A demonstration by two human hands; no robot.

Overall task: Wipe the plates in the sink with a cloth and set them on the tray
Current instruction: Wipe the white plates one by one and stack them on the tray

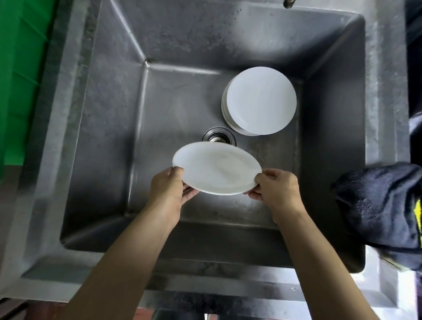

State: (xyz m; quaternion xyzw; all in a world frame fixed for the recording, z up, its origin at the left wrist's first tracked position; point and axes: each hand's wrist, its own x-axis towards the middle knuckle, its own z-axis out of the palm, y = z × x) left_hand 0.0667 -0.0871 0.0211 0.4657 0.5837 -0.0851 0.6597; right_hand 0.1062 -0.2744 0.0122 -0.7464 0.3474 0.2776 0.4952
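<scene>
Both my hands hold one white plate (217,167) tilted above the floor of the steel sink (109,141). My left hand (170,188) grips its left rim, thumb on top and fingers underneath. My right hand (277,187) pinches its right rim the same way. A stack of several white plates (260,100) stands on the sink floor at the back right. A dark cloth (383,207) hangs over the sink's right edge, apart from both hands. No tray is in view.
The drain (219,136) lies in the sink floor just behind the held plate. A green bin (18,80) stands to the left of the sink. A tap's tip (288,2) shows at the top edge.
</scene>
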